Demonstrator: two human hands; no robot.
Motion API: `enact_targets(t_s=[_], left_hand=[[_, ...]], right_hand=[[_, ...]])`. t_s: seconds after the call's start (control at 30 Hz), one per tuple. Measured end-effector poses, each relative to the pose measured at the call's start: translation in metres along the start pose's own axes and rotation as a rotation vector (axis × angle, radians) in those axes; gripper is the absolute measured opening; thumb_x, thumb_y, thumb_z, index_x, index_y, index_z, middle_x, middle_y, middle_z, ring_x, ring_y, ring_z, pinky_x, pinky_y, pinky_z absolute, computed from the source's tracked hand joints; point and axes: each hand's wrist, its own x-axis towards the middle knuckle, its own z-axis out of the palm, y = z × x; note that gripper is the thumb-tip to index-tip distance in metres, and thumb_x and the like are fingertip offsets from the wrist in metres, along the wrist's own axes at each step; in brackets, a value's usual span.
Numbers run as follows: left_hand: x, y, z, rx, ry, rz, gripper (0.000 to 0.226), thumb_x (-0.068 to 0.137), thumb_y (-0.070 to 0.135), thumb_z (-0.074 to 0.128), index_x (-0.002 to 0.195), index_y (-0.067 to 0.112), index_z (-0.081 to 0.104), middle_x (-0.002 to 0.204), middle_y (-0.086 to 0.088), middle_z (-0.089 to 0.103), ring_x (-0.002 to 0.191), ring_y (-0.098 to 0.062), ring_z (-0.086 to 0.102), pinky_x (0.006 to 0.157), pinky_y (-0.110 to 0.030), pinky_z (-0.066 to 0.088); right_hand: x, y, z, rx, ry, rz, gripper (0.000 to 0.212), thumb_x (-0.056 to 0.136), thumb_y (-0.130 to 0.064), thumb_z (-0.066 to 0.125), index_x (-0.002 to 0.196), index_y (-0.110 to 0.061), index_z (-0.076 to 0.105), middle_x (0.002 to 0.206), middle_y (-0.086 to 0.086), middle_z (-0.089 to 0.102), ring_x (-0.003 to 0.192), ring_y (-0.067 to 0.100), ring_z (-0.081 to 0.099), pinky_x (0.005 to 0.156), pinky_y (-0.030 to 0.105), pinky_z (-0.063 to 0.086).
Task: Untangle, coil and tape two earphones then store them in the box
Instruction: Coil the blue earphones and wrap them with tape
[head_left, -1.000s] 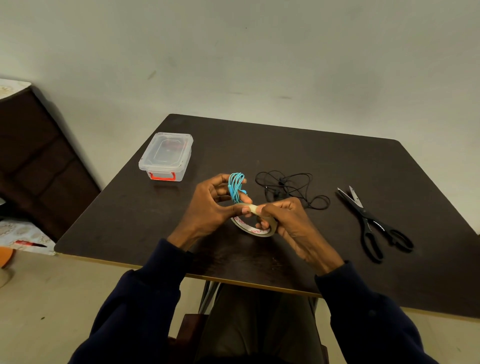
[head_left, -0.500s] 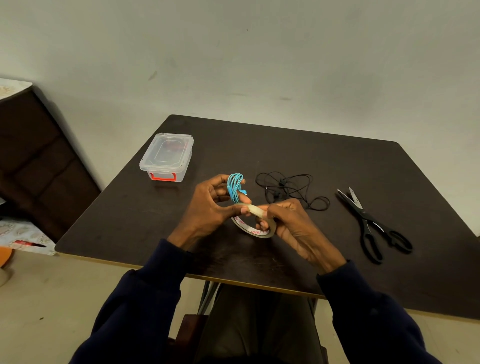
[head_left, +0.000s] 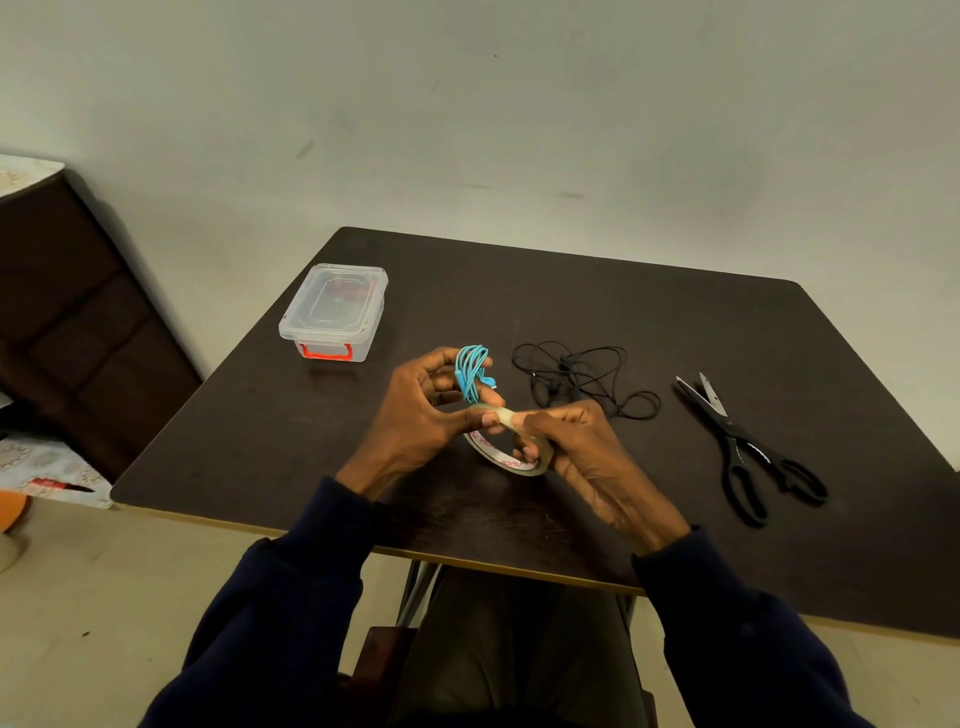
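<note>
Blue earphone coil (head_left: 470, 371) in L hand (head_left: 421, 415) grip, R hand (head_left: 582, 447) clamps tape roll (head_left: 493, 451), print unreadable

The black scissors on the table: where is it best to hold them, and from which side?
Grip the scissors by the two handle loops, coming from the near table edge on the right. They lie flat with the loops toward the person and the parted blades pointing away, so that end looks safest.

On the table (head_left: 675, 322), the box (head_left: 335, 309) lies left, the scissors (head_left: 748, 447) right, loose earphones (head_left: 576, 376) between them (behind the tape roll (head_left: 506, 458)).
</note>
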Motion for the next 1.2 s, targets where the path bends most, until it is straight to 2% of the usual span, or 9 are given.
enact_targets(t_s=[0.13, 0.33, 0.47, 0.57, 0.63, 0.77, 0.9, 1.0, 1.2], left_hand=[[0.000, -0.001, 0.002, 0.001, 0.011, 0.008, 0.056, 0.064, 0.023, 0.084, 0.114, 0.027, 0.060, 0.099, 0.015, 0.076, 0.101, -0.011, 0.072, 0.094, -0.024, 0.055], [0.000, -0.002, 0.000, 0.005, 0.013, 0.025, 0.055, 0.066, 0.017, 0.086, 0.115, 0.027, 0.061, 0.104, 0.007, 0.075, 0.103, -0.012, 0.072, 0.095, -0.027, 0.055], [0.000, 0.000, -0.001, 0.002, 0.001, 0.026, 0.056, 0.067, 0.020, 0.084, 0.117, 0.024, 0.060, 0.104, 0.011, 0.076, 0.104, -0.012, 0.072, 0.097, -0.028, 0.054], [0.000, 0.001, 0.000, 0.000, 0.005, 0.031, 0.056, 0.066, 0.020, 0.084, 0.116, 0.024, 0.060, 0.104, 0.013, 0.076, 0.103, -0.012, 0.072, 0.096, -0.026, 0.054], [0.000, 0.001, -0.001, -0.004, 0.006, 0.027, 0.057, 0.066, 0.019, 0.085, 0.117, 0.023, 0.060, 0.105, 0.011, 0.076, 0.103, -0.013, 0.072, 0.097, -0.028, 0.055], [0.001, -0.001, -0.001, -0.010, 0.009, 0.015, 0.057, 0.066, 0.021, 0.085, 0.117, 0.024, 0.060, 0.107, 0.008, 0.076, 0.105, -0.014, 0.072, 0.099, -0.034, 0.053], [0.001, -0.002, -0.001, -0.010, 0.014, 0.011, 0.057, 0.065, 0.019, 0.084, 0.117, 0.023, 0.060, 0.105, 0.005, 0.076, 0.105, -0.014, 0.072, 0.100, -0.034, 0.054], [0.001, -0.002, -0.001, -0.001, 0.016, 0.014, 0.058, 0.065, 0.021, 0.084, 0.117, 0.024, 0.059, 0.109, 0.005, 0.074, 0.105, -0.013, 0.071, 0.100, -0.033, 0.054], [0.000, -0.001, 0.001, 0.013, 0.030, 0.030, 0.058, 0.064, 0.022, 0.085, 0.117, 0.027, 0.059, 0.107, 0.006, 0.074, 0.104, -0.012, 0.071, 0.097, -0.029, 0.055]], right_hand=[[0.000, 0.005, 0.000, -0.039, -0.002, -0.040, 0.018, 0.093, -0.016, 0.069, 0.087, -0.005, 0.082, 0.058, 0.010, 0.058, 0.055, 0.013, 0.049, 0.058, 0.024, 0.042], [0.000, 0.005, -0.002, -0.064, -0.052, -0.047, 0.030, 0.089, -0.027, 0.072, 0.097, 0.001, 0.079, 0.070, 0.028, 0.058, 0.058, 0.013, 0.046, 0.059, 0.020, 0.044], [0.000, 0.000, -0.007, -0.006, -0.142, 0.004, 0.032, 0.086, -0.022, 0.070, 0.103, 0.004, 0.077, 0.086, 0.024, 0.072, 0.060, 0.010, 0.058, 0.067, 0.023, 0.052], [0.000, -0.003, -0.014, -0.005, -0.201, 0.054, 0.031, 0.089, -0.019, 0.066, 0.110, 0.003, 0.074, 0.077, 0.012, 0.072, 0.067, 0.014, 0.064, 0.081, 0.033, 0.055], [0.001, -0.003, -0.017, -0.011, -0.218, 0.078, 0.031, 0.095, -0.014, 0.061, 0.117, 0.007, 0.069, 0.075, 0.009, 0.072, 0.071, 0.017, 0.065, 0.082, 0.033, 0.056], [-0.001, -0.006, -0.017, -0.025, -0.210, 0.082, 0.025, 0.100, -0.003, 0.052, 0.115, 0.005, 0.071, 0.081, 0.012, 0.074, 0.073, 0.018, 0.066, 0.087, 0.036, 0.056], [-0.002, -0.006, -0.015, -0.031, -0.192, 0.067, 0.026, 0.094, 0.000, 0.054, 0.110, 0.005, 0.074, 0.106, 0.031, 0.071, 0.076, 0.019, 0.066, 0.097, 0.048, 0.053], [-0.003, -0.005, -0.012, -0.037, -0.164, 0.053, 0.028, 0.086, -0.008, 0.060, 0.105, 0.004, 0.076, 0.105, 0.036, 0.069, 0.074, 0.021, 0.065, 0.091, 0.043, 0.055], [-0.006, -0.006, -0.002, 0.015, -0.085, 0.012, 0.028, 0.097, 0.007, 0.049, 0.089, 0.002, 0.075, 0.072, 0.008, 0.075, 0.060, 0.015, 0.059, 0.068, 0.028, 0.055]])
